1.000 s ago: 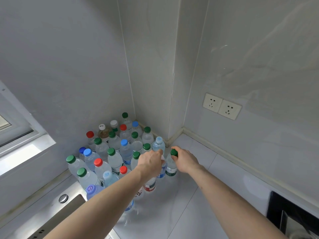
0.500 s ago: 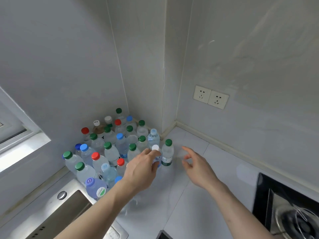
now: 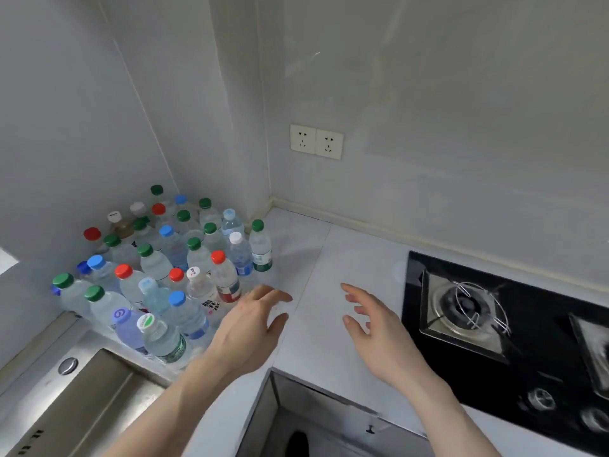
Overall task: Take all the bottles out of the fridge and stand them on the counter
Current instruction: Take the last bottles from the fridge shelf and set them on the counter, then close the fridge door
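Bottles (image 3: 158, 272), a big crowd of them, stood packed upright in the counter (image 3: 329, 324) corner, just beyond the sink (image 3: 82, 390). No fridge showed in the one view, the head camera.

My guess was they'd handle like small water bottles: clear thin plastic, a bit squashy, mostly full so some weight, maybe slick if still cold. I'd have grabbed one around the middle or just under the cap. The green-capped bottle (image 3: 261, 247) and the white-capped bottle (image 3: 240, 255) sat on the edge of the crowd farthest from the sink.

The left hand (image 3: 253, 328) hovered near that same edge, fingers loosely spread, holding nothing. The right hand (image 3: 375, 328) was farther from the sink, toward the stove (image 3: 494, 324), fingers open and slightly curled, also empty, touching nothing.
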`<act>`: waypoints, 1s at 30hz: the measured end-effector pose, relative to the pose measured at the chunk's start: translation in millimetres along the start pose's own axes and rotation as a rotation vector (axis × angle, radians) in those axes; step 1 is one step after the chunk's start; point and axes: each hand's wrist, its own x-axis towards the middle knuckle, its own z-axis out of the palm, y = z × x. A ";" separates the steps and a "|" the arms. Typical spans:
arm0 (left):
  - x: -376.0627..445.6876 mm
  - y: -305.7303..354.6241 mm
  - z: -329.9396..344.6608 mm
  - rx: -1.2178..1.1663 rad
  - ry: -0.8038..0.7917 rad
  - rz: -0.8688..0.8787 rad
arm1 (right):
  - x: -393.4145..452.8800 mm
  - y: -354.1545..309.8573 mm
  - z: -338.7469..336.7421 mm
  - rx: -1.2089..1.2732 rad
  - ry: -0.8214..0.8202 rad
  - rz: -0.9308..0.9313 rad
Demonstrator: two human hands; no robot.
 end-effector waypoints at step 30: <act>-317.6 537.9 136.0 -0.352 -0.501 1.426 | -728.1 0.9 -170.1 -0.386 1.784 0.496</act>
